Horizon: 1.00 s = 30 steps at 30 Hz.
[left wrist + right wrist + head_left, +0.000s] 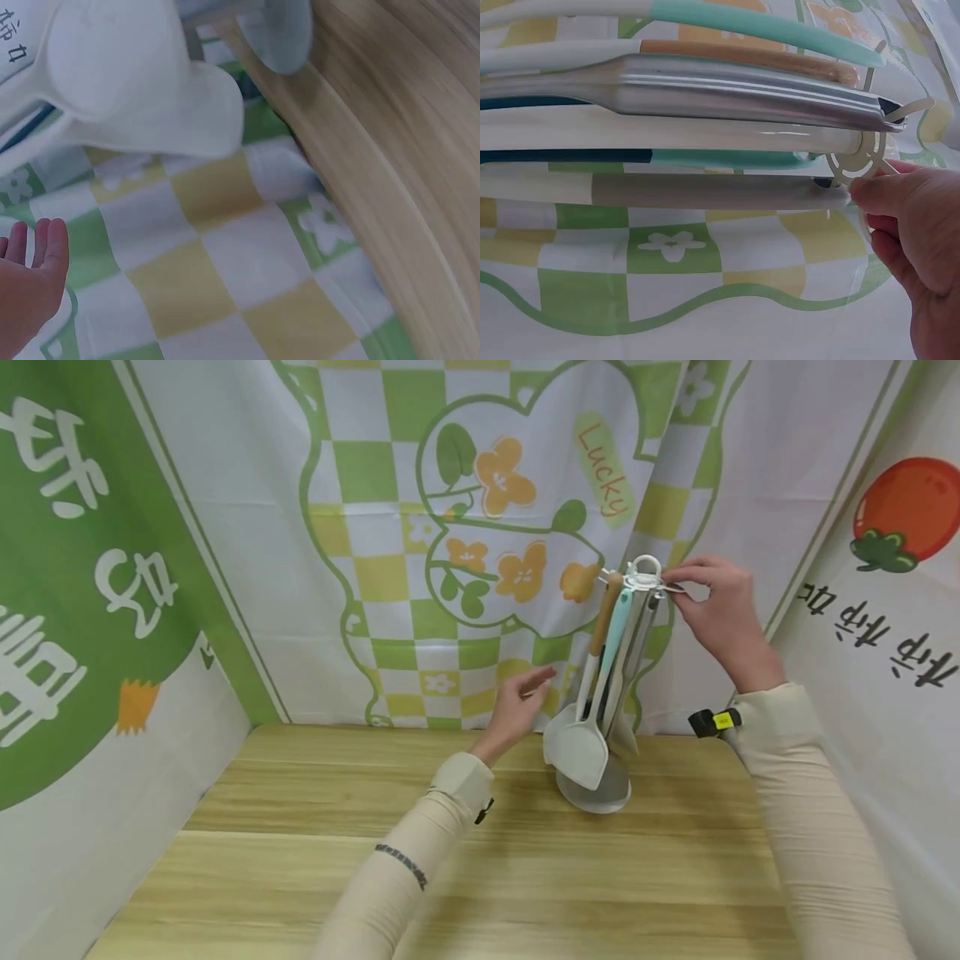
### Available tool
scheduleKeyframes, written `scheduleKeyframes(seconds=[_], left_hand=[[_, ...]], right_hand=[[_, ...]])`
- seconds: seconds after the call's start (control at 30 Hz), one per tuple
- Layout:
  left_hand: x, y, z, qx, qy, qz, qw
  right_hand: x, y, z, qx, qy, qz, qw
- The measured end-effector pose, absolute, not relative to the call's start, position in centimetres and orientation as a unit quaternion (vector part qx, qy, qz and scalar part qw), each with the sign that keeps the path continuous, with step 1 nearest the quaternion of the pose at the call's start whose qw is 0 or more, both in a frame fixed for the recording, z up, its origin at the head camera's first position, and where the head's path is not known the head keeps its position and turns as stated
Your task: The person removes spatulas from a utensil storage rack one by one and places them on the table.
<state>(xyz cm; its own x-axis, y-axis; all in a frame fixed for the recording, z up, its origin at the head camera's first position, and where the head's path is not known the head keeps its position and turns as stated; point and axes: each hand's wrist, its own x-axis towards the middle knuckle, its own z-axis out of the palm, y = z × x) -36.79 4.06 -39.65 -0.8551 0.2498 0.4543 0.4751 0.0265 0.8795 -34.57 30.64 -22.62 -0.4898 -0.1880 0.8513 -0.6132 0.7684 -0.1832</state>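
A white rotating utensil rack stands on the table with several kitchen utensils hanging round it. My right hand pinches the rack's rim at one hook, and in the right wrist view its fingertips are right at the end of a grey handle. Beside that hang a metal handle and a teal-handled turner with a pale head. A brown-handled utensil hangs next to the turner. Left of the utensil heads, my left hand is held in the air with its fingers extended, holding nothing.
The rack's round grey base rests near the back edge of the wooden table. Behind it hangs a green, yellow and white checked cloth. Printed panels flank the table on both sides.
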Motion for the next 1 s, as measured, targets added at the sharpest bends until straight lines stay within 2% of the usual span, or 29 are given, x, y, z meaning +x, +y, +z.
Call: scheduleKeyframes(seconds=[0.27, 0.5, 1.0], left_hand=[[-37.0, 7.1, -39.0, -0.277, -0.69, -0.664, 0.077], [-37.0, 8.4, -38.8, -0.294, -0.679, -0.67, 0.066], [-38.1, 9.8, -38.7, -0.258, -0.674, -0.688, 0.077]], right_hand=[[-34.6, 30.8, -22.3, 0.235, -0.846, 0.221, 0.424], [-34.7, 30.7, -22.3, 0.239, -0.838, 0.229, 0.434], [-34.7, 30.6, -23.5, 0.243, -0.82, 0.237, 0.461]])
